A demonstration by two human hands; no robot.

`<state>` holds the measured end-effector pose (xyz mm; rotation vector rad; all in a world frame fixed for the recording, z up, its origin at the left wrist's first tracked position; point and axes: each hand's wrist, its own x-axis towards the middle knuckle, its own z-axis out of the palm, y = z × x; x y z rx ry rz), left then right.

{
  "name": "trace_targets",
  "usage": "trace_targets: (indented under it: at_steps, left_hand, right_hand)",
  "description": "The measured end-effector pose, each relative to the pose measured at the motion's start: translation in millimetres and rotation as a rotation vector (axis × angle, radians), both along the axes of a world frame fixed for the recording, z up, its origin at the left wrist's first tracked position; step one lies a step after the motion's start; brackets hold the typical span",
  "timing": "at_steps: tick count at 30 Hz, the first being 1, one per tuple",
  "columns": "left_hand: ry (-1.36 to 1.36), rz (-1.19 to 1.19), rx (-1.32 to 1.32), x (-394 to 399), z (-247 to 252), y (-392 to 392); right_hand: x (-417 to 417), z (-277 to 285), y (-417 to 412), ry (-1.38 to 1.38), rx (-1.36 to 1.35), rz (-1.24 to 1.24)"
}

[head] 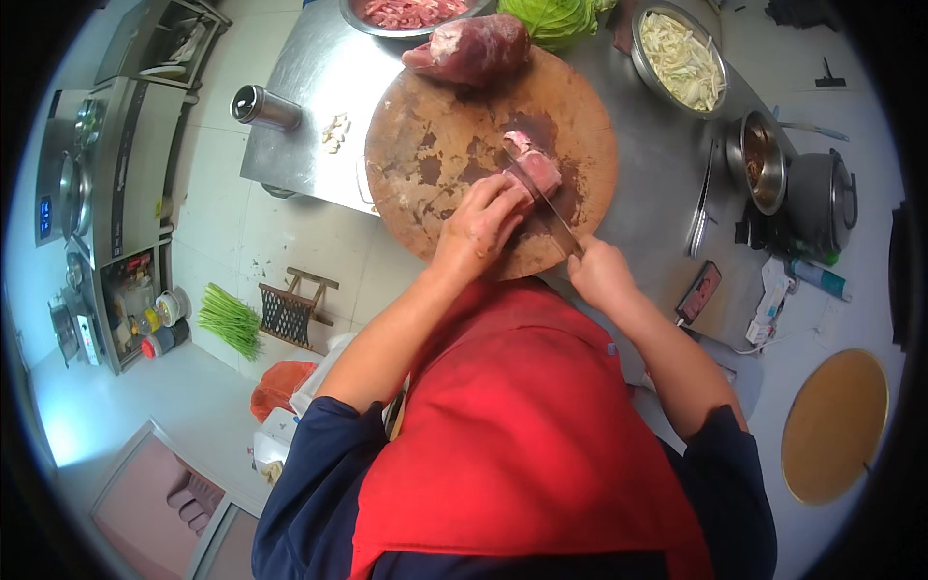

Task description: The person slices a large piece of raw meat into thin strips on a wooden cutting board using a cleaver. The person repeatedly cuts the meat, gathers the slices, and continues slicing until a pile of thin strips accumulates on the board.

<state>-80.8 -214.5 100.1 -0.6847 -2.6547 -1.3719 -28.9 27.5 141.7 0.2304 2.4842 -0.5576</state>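
A kitchen knife (542, 198) is gripped by its handle in my right hand (600, 272), its blade slanting up and left across a piece of raw meat (540, 171). My left hand (484, 223) presses on the near left part of that meat, fingers curled beside the blade and partly hiding it. Under both lies a round wooden chopping board (406, 145) with dark wet stains. A small pale scrap of meat (517, 139) rests just beyond the knife's tip. At the board's far edge sits a large chunk of raw meat (482, 49).
On the steel table (308, 80) stand a bowl of cut meat (413, 13), a cabbage (554, 20), a bowl of shredded vegetable (680, 61), a metal canister (266, 107) and garlic cloves (336, 133). Tongs (702, 206) and a phone (699, 292) lie at the right.
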Motion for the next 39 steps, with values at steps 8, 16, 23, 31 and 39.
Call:
trace_targets:
  at_steps: [8, 16, 23, 31, 39]
  left_hand:
    - [-0.014, 0.204, -0.038, 33, -19, -5]
    - [-0.329, 0.299, 0.017, 72, -22, -35]
    - [-0.084, 0.235, -0.048, 56, -2, -27]
    - [0.126, 0.136, -0.124, 33, -8, -14]
    - [0.115, 0.112, -0.104, 28, -10, -17]
  right_hand:
    - [-40, 3, 15, 0.077, -0.097, 0.035]
    - [-13, 23, 13, 0.227, -0.139, 0.007]
    - [32, 45, 0, 0.192, -0.173, 0.05]
    - [44, 53, -17, 0.186, -0.163, 0.028]
    - [55, 54, -24, 0.142, -0.1, 0.01]
